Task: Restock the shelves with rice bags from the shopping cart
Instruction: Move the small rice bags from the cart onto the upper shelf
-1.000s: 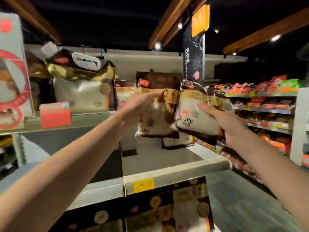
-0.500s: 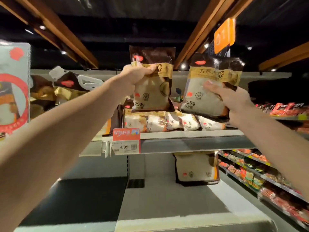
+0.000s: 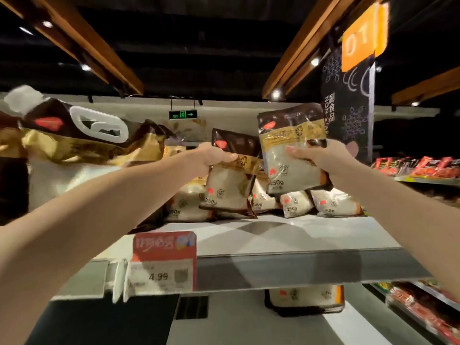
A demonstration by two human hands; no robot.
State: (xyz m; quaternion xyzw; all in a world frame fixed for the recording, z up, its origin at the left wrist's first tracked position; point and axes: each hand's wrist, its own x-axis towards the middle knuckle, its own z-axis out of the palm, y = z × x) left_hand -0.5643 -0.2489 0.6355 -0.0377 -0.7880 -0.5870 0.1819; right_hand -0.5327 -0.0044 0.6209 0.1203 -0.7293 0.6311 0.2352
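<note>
Two hands are raised over a grey metal shelf [image 3: 273, 235], each gripping one bag. The left hand [image 3: 211, 158] curls its fingers over the gold band of a small clear-plastic rice bag with a brown top [image 3: 229, 190]. That bag hangs tilted below the grip, and its lower edge seems to touch the shelf, though blur makes this uncertain. The right hand [image 3: 321, 158] pinches a second matching rice bag [image 3: 291, 150] at its middle, thumb across the front. This bag is upright and rises above the grip. Below and beyond both grips, a row of small rice packets [image 3: 296, 204] lies on the shelf. Left of the left grip slumps a large brown-and-gold rice sack with a white handle [image 3: 87, 135]. Under the left forearm, a red-and-white price tag [image 3: 164, 260] hangs on the shelf edge.
</note>
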